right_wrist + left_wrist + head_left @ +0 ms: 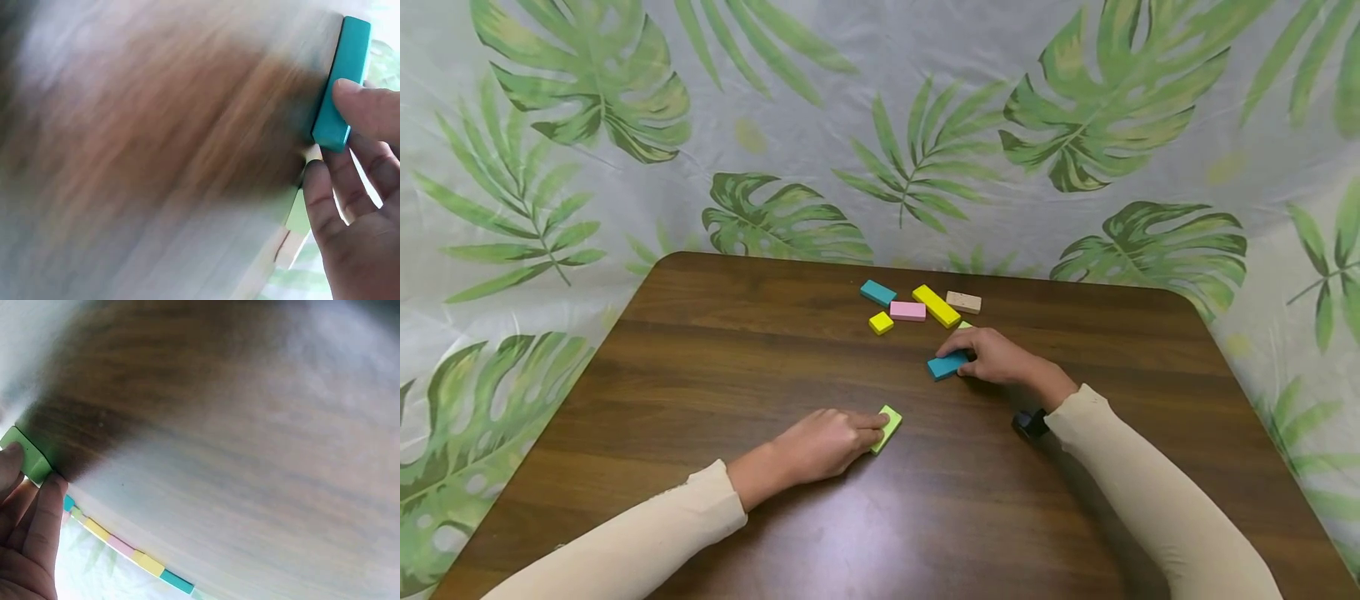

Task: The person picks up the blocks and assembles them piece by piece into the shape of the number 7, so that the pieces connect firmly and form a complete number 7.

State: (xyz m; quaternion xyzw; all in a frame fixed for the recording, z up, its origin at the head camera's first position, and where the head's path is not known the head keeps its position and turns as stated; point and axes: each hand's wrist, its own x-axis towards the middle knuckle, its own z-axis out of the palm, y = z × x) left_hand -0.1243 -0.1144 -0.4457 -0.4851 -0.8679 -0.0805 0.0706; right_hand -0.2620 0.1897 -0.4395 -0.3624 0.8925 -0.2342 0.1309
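Near the middle of the table, my left hand (827, 443) pinches a light green block (892, 427) that lies slantwise. The left wrist view shows the thumb on one face of this green block (32, 461) and fingers at its side. Farther back and to the right, my right hand (1000, 358) grips a blue block (943, 367) by its right end, with the thumb on the near side. In the right wrist view the thumb presses the blue block (351, 56) from one side; fingers lie partly hidden behind it. The two held blocks are apart.
Toward the back edge lie a second blue block (877, 292), a pink block (907, 312), a long yellow block (936, 306), a small yellow block (881, 323) and a beige block (964, 302). Another light green block (966, 325) is mostly hidden by my right hand. A leaf-patterned curtain (925, 233) hangs behind.
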